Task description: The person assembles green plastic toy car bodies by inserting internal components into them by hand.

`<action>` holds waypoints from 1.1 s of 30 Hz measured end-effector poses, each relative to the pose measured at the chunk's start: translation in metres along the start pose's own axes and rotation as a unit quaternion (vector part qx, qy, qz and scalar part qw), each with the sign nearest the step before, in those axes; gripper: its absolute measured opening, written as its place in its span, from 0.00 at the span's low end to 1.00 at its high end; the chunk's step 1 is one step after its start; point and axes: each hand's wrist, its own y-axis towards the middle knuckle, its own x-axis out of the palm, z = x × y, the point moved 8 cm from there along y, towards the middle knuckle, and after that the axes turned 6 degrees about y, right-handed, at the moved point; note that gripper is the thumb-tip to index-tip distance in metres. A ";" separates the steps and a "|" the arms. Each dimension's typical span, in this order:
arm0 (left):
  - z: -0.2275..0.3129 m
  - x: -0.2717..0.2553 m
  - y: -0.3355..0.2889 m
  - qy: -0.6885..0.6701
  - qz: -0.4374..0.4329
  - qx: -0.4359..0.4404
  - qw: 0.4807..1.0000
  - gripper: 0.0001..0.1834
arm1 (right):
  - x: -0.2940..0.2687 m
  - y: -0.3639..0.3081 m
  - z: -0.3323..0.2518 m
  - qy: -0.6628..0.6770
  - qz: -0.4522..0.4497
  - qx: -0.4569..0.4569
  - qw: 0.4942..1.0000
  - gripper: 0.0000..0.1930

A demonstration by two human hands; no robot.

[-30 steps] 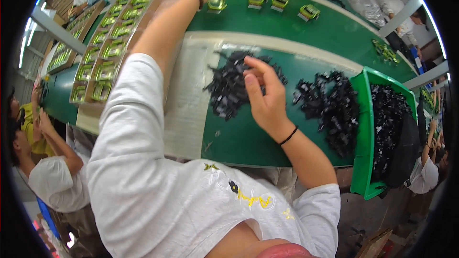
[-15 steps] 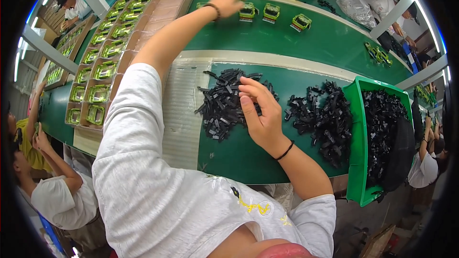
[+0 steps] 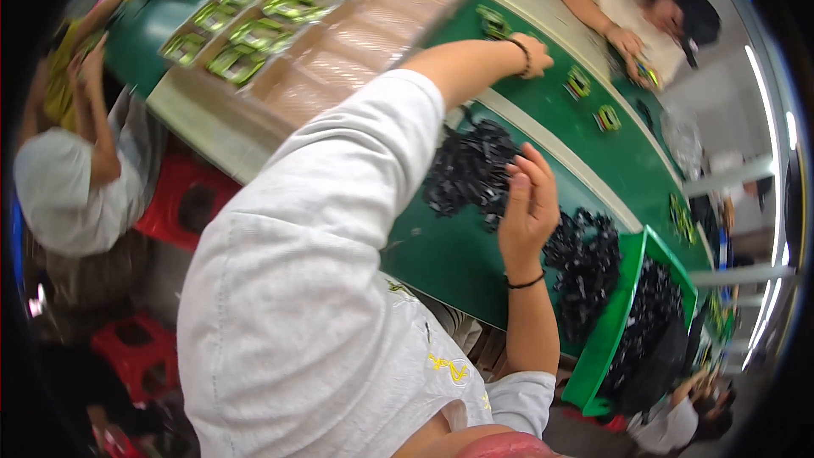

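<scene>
Green frame (image 3: 493, 23) sits on the bench (image 3: 649, 153); my left hand (image 3: 532, 55) has moved past it, so its turn seems done. I can't tell whether those fingers (image 3: 543, 59) or my right hand (image 3: 530, 208) pinch anything.

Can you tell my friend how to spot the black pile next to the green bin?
Find the green plastic bin on the right. Just left of it, on the green tabletop, lies a pile of small black parts. Unlike the other black pile, it lies between the right forearm and the bin.
</scene>
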 end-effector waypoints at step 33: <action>-0.063 -0.124 -0.406 -0.713 0.308 -0.064 0.626 0.27 | -0.119 0.008 0.025 -0.323 -0.230 0.117 0.911 0.10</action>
